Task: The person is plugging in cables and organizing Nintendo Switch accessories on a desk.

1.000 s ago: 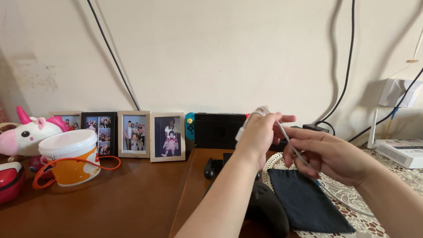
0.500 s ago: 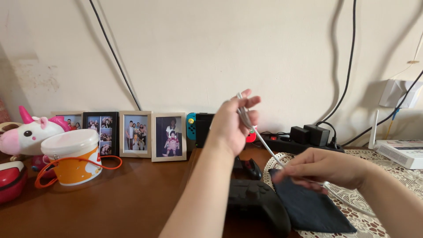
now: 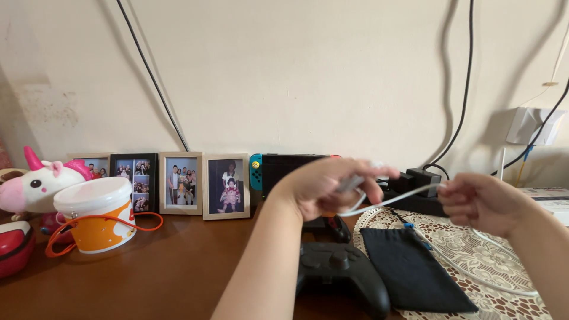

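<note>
My left hand (image 3: 323,186) is raised over the wooden desk (image 3: 166,272) and pinches one end of a white cable (image 3: 391,200). The cable runs taut to my right hand (image 3: 483,201), which is closed on it further along. More of the cable trails in loops over the lace doily (image 3: 492,266) at the right. Below my left hand lie a black game controller (image 3: 341,272) and a dark cloth pouch (image 3: 412,272).
A docked handheld game console (image 3: 284,169) stands against the wall, with a black power strip (image 3: 418,189) beside it. Several photo frames (image 3: 181,182), a lidded orange-and-white bucket (image 3: 95,216) and a unicorn plush (image 3: 32,184) line the left. A white router (image 3: 548,198) sits far right.
My left hand dropped from its raised position and my right hand lifted off the pouch and moved right, pulling the white cable straight between them.
</note>
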